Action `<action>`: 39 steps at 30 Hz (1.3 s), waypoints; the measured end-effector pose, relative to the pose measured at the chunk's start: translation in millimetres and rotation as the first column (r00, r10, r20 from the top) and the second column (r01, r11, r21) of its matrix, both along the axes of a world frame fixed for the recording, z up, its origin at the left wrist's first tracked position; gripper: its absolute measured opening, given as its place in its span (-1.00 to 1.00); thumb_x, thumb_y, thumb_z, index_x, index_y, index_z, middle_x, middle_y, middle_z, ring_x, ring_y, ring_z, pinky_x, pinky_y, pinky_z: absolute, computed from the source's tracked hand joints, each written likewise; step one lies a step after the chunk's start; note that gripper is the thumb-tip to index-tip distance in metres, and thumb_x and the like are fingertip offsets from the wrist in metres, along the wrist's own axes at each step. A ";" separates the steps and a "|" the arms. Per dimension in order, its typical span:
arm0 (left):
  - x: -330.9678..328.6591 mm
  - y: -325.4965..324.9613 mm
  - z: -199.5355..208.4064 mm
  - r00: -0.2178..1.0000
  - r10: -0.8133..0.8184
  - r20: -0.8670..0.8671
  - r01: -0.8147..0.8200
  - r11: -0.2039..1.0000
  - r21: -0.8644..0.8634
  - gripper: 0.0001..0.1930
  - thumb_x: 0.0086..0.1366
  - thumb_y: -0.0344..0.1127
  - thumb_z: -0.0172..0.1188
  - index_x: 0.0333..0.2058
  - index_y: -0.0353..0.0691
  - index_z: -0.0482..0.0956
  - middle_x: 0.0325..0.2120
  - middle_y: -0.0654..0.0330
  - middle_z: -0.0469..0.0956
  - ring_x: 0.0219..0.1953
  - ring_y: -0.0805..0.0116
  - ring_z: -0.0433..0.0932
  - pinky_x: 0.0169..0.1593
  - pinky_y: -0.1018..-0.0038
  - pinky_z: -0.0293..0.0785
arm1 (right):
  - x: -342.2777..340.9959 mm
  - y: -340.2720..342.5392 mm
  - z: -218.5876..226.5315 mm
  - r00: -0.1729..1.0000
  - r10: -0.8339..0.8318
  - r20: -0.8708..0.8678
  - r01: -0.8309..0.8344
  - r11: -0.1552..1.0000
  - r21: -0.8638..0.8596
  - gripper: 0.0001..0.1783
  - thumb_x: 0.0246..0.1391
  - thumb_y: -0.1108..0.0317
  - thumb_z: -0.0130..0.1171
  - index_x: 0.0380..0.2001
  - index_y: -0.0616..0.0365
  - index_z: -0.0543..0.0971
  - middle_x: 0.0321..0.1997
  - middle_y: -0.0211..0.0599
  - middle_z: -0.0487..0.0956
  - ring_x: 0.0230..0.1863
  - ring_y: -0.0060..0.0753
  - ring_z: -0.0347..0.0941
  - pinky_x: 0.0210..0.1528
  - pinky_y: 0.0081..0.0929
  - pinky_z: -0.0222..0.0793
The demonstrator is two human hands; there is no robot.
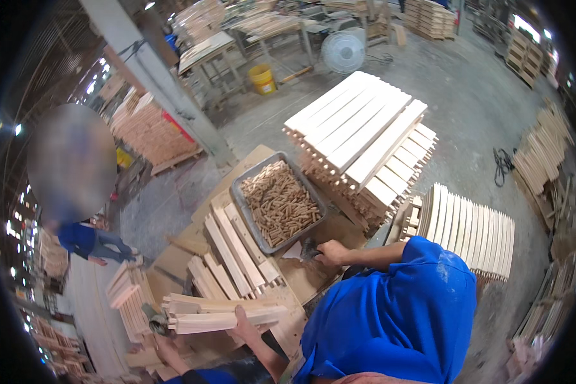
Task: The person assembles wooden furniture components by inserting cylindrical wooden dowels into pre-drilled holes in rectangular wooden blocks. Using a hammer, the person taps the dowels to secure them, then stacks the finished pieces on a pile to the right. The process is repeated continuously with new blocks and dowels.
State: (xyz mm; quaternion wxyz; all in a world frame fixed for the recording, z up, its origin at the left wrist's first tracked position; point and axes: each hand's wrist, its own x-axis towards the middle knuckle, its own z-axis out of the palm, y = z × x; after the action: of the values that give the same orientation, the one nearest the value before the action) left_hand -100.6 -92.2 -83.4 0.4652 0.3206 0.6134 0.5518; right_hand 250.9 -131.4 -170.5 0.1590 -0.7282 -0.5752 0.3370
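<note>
My left hand (244,328) is closed round the right part of a few pale wooden rails (221,319), which lie side by side and have small projecting ends at the left. My right hand (329,253) grips a dark tool (310,248), too blurred to name, low over the brown worktop (310,275). Beyond it stands a grey plastic bin (323,203) heaped with short wooden dowels (280,205). Left of the bin, several loose rails (233,249) lie in a row. At the rails' left end, what looks like another person's hand (168,351) is beside a dark green object (155,320).
A tall stack of pale boards (355,125) stands beyond the bin, with a slatted stack (464,230) to the right. A steel post (166,83) rises at left. Another person (83,240) stands farther left. A yellow bucket (262,79) and a fan (344,51) are behind.
</note>
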 end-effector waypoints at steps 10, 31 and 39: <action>49.3 48.4 84.3 0.951 -0.282 -0.129 0.292 0.954 0.063 -0.28 0.37 -0.23 0.37 0.38 -0.40 0.28 0.23 -0.05 0.44 0.16 0.19 0.49 0.20 0.24 0.48 | -16.7 2.3 42.0 0.998 0.044 -0.037 -0.037 0.984 0.174 -0.34 0.18 -0.03 0.38 0.22 0.09 0.50 0.03 0.02 0.57 0.17 0.13 0.49 0.12 0.08 0.47; 347.4 22.3 188.2 0.266 -0.744 -0.613 0.935 0.045 0.351 -0.40 0.52 0.08 0.18 0.18 -0.44 0.55 0.05 -0.08 0.59 0.14 0.10 0.57 0.23 0.24 0.47 | 166.6 -102.7 212.3 0.308 -0.317 -0.897 0.940 -0.041 0.338 0.12 0.19 0.20 0.34 0.51 0.49 -0.14 0.21 0.18 0.46 0.20 -0.11 0.51 0.25 -0.25 0.48; 274.4 33.1 110.9 0.555 -0.684 -0.474 0.832 0.452 0.322 -0.56 0.39 -0.15 0.37 0.08 -0.38 0.62 -0.10 -0.05 0.71 -0.02 0.21 0.69 0.10 0.31 0.57 | 217.2 -109.1 183.7 0.307 -0.785 -0.538 0.951 0.270 0.150 -0.23 0.29 -0.14 0.28 0.21 0.37 0.47 -0.05 -0.06 0.68 -0.08 -0.30 0.58 0.00 -0.35 0.50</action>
State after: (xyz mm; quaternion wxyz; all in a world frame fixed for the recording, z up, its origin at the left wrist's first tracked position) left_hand 173.7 -59.1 27.5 0.4693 0.7465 0.2890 0.3728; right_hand 468.2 -240.5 13.2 0.5831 -0.7888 -0.0866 0.1739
